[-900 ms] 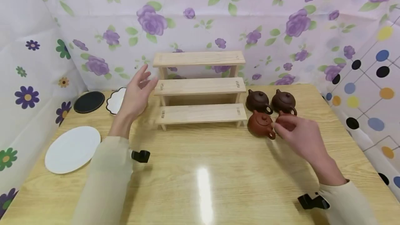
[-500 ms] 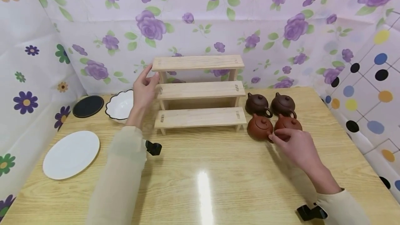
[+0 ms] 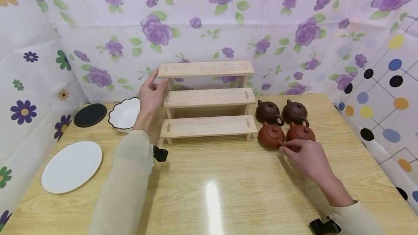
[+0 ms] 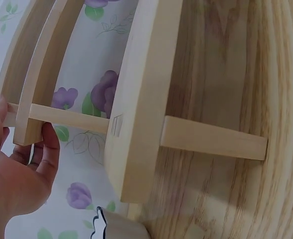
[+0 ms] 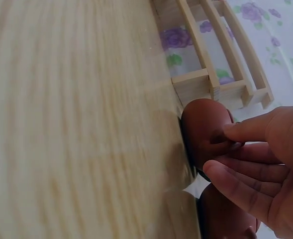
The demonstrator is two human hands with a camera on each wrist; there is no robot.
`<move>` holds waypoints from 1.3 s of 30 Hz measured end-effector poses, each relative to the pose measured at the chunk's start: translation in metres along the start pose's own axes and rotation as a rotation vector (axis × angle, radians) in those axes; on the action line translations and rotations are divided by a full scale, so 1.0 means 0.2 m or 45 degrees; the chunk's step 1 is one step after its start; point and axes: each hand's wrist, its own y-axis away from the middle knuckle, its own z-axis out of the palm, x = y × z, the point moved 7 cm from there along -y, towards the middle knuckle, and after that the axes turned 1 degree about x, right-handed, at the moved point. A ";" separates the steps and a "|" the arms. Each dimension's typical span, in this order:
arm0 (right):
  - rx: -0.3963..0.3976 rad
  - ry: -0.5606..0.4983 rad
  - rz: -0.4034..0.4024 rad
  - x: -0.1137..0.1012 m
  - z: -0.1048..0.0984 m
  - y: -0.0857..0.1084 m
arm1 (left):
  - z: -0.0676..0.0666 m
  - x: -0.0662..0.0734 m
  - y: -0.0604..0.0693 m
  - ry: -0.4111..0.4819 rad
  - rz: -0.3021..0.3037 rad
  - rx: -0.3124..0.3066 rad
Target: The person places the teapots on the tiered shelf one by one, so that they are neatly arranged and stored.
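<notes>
A three-tier wooden shelf (image 3: pixel 209 128) stands at the middle back of the table. My left hand (image 3: pixel 151 95) holds its left end near the top tiers; in the left wrist view thumb and fingers curl round the end of a wooden board (image 4: pixel 34 109). At the shelf's right, my right hand (image 3: pixel 308 159) pinches the handle of the front-left reddish-brown teapot (image 3: pixel 271 136), which sits upright on the table. A second reddish-brown teapot (image 3: pixel 301 132) is right beside it, partly behind the hand. Two dark brown teapots, one on the left (image 3: pixel 267 111) and one on the right (image 3: pixel 295 112), stand behind them.
On the left lie a white oval plate (image 3: pixel 72 167) and a black round dish (image 3: pixel 90 115). A white scalloped bowl (image 3: pixel 124 114) with a dark rim stands close to my left forearm. Flowered cloth (image 3: pixel 196 42) hangs behind the table.
My left hand has moved right, from above the bowl to the shelf's left end, and taken hold. My right hand has come down to the front-left teapot's handle and pinched it.
</notes>
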 end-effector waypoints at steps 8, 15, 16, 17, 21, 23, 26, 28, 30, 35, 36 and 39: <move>0.096 -0.020 -0.020 0.01 -0.01 0.00 | 0.01 -0.01 -0.01 0.006 -0.025 -0.071; 0.151 -0.039 -0.018 0.02 0.01 -0.02 | -0.03 -0.02 -0.01 -0.025 -0.037 -0.083; 0.155 -0.042 -0.015 0.02 0.01 -0.02 | -0.03 -0.02 -0.01 -0.040 -0.037 -0.079; 0.160 -0.044 -0.016 0.02 0.02 -0.02 | -0.03 -0.01 -0.01 -0.053 -0.037 -0.075; 0.189 -0.049 -0.032 0.03 0.01 -0.01 | -0.02 -0.01 -0.01 -0.065 -0.038 -0.076; 0.213 -0.051 -0.050 0.03 -0.01 0.00 | 0.00 -0.02 -0.01 -0.047 -0.041 -0.081; 0.249 -0.060 -0.075 0.02 -0.03 0.00 | 0.01 -0.02 -0.01 -0.027 -0.043 -0.081; 0.266 -0.076 -0.083 0.01 -0.03 0.00 | 0.01 -0.02 -0.01 -0.029 -0.039 -0.075; 0.281 -0.091 -0.075 0.01 -0.04 0.00 | 0.00 -0.02 -0.01 -0.032 -0.040 -0.073; 0.326 -0.105 -0.022 -0.01 -0.08 0.01 | 0.01 -0.02 -0.01 -0.051 -0.043 -0.074; 0.343 -0.103 -0.019 -0.01 -0.10 0.01 | 0.01 -0.02 -0.01 -0.063 -0.038 -0.074; 0.396 -0.114 -0.029 -0.03 -0.14 0.01 | 0.01 -0.02 -0.01 -0.068 -0.037 -0.075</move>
